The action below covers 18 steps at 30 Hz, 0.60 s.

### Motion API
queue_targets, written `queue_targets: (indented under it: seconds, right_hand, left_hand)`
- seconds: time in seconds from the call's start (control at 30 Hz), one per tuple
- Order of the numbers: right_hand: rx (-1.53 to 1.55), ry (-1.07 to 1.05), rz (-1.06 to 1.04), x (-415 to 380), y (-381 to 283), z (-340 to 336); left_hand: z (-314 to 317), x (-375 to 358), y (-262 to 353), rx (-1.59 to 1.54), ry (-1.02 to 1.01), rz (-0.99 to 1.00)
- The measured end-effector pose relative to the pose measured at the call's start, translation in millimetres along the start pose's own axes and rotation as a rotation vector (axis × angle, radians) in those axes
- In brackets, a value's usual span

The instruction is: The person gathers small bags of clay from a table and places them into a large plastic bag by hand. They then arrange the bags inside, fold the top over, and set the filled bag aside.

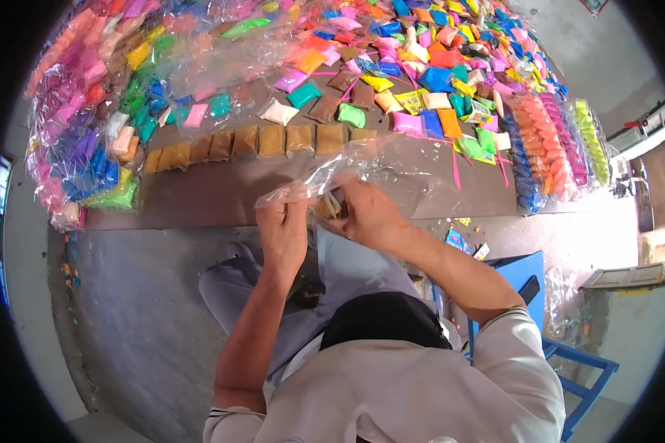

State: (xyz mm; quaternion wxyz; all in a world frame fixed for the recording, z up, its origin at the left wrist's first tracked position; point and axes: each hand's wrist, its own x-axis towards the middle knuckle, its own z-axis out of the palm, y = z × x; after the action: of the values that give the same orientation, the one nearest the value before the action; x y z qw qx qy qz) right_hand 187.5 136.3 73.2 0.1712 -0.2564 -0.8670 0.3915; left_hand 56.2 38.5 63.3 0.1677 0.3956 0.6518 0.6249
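Note:
My left hand point(283, 229) is closed in a pinch on the edge of a clear plastic bag point(325, 173) at the front edge of the table. Close beside it, my right hand point(373, 214) has its fingers wrapped around a few small brown packets point(330, 205), right at the bag's mouth. The bag's loose film spreads to the right over the tabletop. Just beyond my hands runs a row of several brown packets point(245, 140), side by side on the brown table point(199, 199). The bag partly covers the right end of this row.
Heaps of colourful packets point(436, 59) cover the far side of the table. Filled clear bags point(66, 140) are piled at the left, and long bags of orange packets point(543, 148) stand at the right. A blue chair point(521, 280) is beside me at the right.

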Motion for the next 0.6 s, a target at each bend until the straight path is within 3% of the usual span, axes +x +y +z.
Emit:
queue_targets:
  seconds: [0.1, 0.3, 0.4, 0.5, 0.6]
  right_hand:
    - [0.137, -0.073, 0.166, 8.9, 16.1, 9.4]
    - [0.293, -0.071, 0.123, 20.6, 35.2, 21.1]
    - [0.31, -0.151, 0.232, 22.7, 32.8, 16.3]
    - [0.38, -0.239, 0.284, 26.0, 36.0, 13.7]
    - [0.327, -0.184, 0.21, 30.4, 33.9, 10.2]
  left_hand:
    - [-1.5, -1.2, -2.3, -0.043, 0.011, -0.121]
    - [-18.3, -0.6, -5.0, -0.022, -0.067, -0.022]
    - [-45.7, 3.0, -19.3, 0.131, -0.115, -0.002]
    - [-65.8, -0.2, -23.8, 0.054, -0.119, -0.035]
    - [-75.7, -4.1, -36.0, 0.13, -0.171, -0.009]
